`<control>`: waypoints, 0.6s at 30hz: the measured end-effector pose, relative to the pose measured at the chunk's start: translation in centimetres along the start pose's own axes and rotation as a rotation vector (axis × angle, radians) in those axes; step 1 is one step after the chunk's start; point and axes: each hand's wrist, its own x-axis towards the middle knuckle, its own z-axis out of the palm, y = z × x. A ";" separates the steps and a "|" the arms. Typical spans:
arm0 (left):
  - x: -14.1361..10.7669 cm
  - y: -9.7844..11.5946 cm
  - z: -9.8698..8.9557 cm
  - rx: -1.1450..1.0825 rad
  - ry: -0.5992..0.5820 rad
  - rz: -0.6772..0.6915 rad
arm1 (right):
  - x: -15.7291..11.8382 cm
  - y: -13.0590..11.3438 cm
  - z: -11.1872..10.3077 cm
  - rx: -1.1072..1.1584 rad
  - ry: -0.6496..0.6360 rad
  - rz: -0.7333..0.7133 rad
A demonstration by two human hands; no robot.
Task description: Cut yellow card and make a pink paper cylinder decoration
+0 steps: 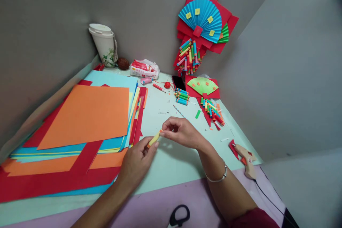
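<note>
A small yellow paper roll [154, 139] with orange bands at its ends is held above the table between my two hands. My left hand [140, 155] grips its lower end between thumb and fingers. At the upper end, my right hand [179, 131] pinches the orange band with thumb and fingertips. Beyond my hands lies a little stack of blue, green and yellow paper rolls [182, 96]. To its right, more rolls hang from a red card with a light green paper fan [202, 86].
Stacked coloured paper [93, 114] covers the left side. A glue gun [248, 160] with a cord lies right; scissors [179, 217] are at the front edge. Behind stand a white cup [103, 44] and a tissue pack [144, 69]. A blue fan decoration [204, 17] hangs on the wall.
</note>
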 end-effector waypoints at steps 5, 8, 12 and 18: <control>0.1 -0.2 0.0 -0.034 0.002 -0.006 | 0.1 0.3 -0.1 0.092 0.006 0.084; 0.0 -0.3 0.0 -0.090 0.018 -0.027 | 0.3 0.7 -0.1 0.109 0.024 0.131; -0.2 -0.2 -0.1 -0.160 0.040 -0.048 | 0.5 1.1 0.0 0.121 0.043 0.158; 0.2 0.0 0.0 -0.165 0.047 -0.072 | 0.5 0.7 0.1 0.111 0.040 0.160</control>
